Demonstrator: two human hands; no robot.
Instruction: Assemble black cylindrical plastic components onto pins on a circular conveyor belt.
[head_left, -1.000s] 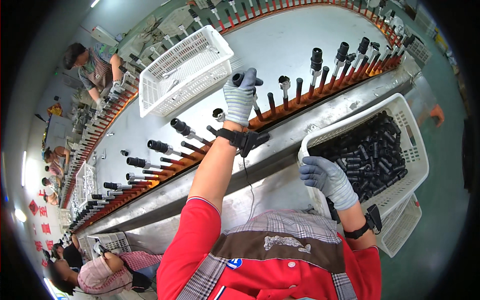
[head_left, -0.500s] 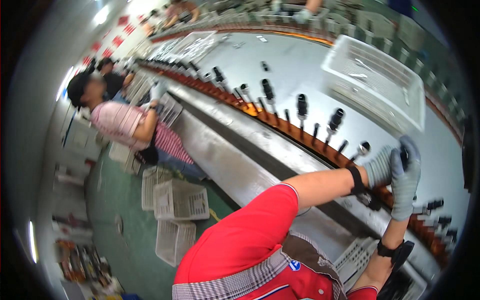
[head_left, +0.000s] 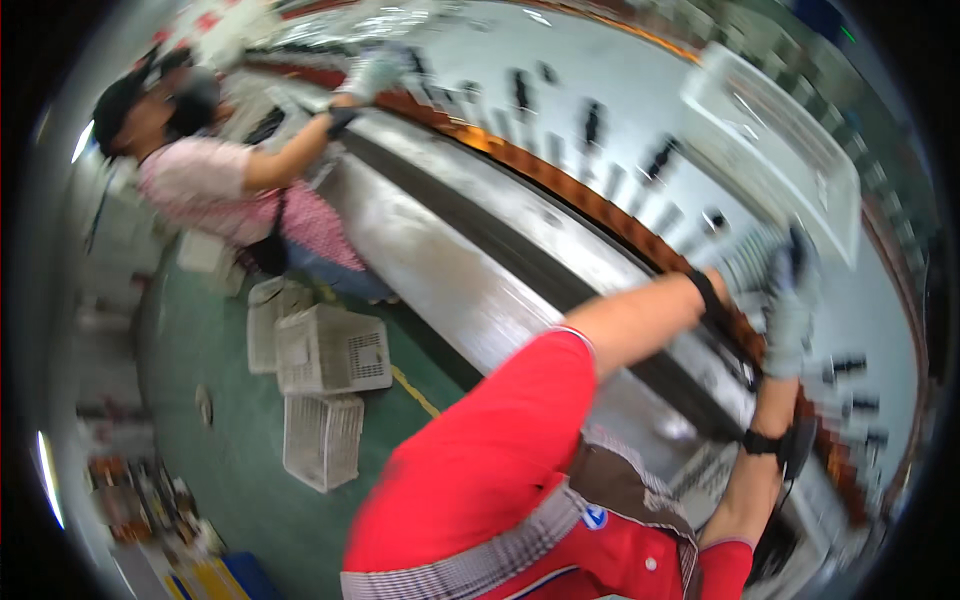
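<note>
Both my hands wear grey gloves and meet at the right, over the brown toothed edge strip [head_left: 560,195] of the line. My left hand [head_left: 750,262] is smeared by motion, its fingers partly hidden beside the right. Fingers bent upward, my right hand [head_left: 788,318] closes around something dark, too blurred to name. Along the strip stand several black-ended metal pieces [head_left: 592,125], spaced apart and leaning outward. More black-ended pieces [head_left: 848,366] stick out past my right wrist.
Beyond my hands, a white plastic basket [head_left: 770,130] holds a few shiny pieces. A metal ledge [head_left: 430,240] runs along the near side. At left, a co-worker in pink [head_left: 200,185] reaches over the line. White crates [head_left: 335,350] stand on the green floor. Another crate [head_left: 705,475] lies below my arms.
The whole view has shifted and blurred. My hands remain together and sit a little higher in the picture. The co-worker's gloved hand has stretched farther out over the line.
</note>
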